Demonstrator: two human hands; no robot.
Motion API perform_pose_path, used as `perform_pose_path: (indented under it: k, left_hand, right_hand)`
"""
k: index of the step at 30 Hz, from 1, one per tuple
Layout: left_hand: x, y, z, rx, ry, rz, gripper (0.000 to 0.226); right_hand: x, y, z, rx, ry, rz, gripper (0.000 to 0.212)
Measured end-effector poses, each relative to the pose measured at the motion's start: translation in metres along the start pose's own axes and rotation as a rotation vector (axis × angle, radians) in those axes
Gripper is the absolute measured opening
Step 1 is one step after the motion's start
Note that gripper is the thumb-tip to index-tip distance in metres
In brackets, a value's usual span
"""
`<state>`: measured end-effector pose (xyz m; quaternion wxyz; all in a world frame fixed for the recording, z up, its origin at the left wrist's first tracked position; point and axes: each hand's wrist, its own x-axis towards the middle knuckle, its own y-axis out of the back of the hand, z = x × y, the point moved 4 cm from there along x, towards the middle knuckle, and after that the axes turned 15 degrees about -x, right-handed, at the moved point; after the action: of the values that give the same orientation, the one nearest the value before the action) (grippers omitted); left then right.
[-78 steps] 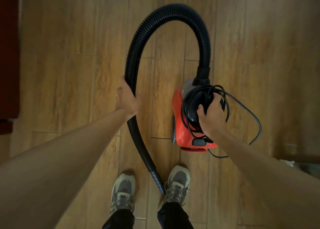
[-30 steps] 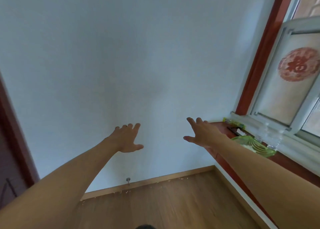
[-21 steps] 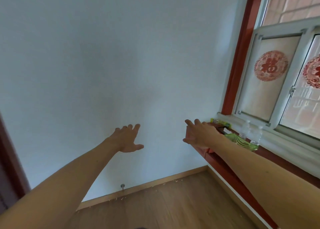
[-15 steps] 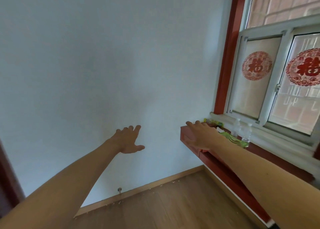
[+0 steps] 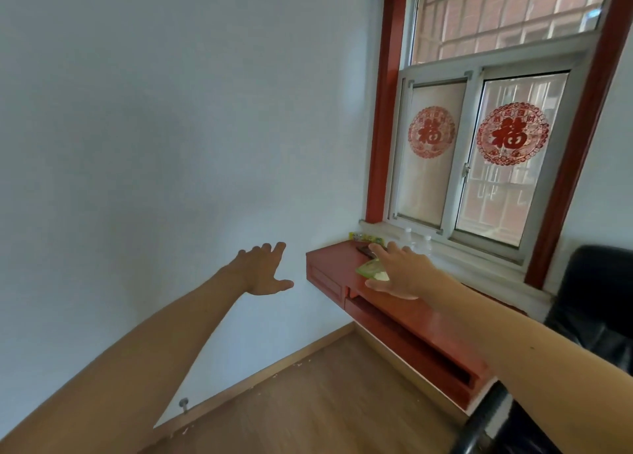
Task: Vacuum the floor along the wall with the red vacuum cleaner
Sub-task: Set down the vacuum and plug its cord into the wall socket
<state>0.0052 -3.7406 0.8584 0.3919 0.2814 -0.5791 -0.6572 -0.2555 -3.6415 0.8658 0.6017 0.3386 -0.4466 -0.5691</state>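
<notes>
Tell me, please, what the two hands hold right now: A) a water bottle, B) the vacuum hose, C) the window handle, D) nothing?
D: the left hand and the right hand are both spread open, raised toward the white wall and the red desk, gripping nothing.

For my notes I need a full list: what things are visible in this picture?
wall: one, white, left and centre
floor: one, brown wood, bottom
door stop: one, grey metal, at the wall's foot, lower left
window: one, white frame, red surround, right
desk: one, red, under the window
paper cuttings: two, red, on the lower panes
water bottles: two, clear, at the sill
green item: one, on the desk, partly behind the right hand
chair: one, black, right edge
red vacuum cleaner: none in view
left hand: one, open, raised before the wall
right hand: one, open, above the desk
</notes>
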Motion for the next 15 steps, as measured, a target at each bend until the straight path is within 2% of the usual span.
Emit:
perform_pose_path:
  k: [15]
  left_hand:
    - [0.131,-0.024,-0.062,0.024,-0.365,-0.100,0.082]
  right_hand:
    - [0.068,-0.020,-0.035,-0.019,-0.298,-0.147,0.080]
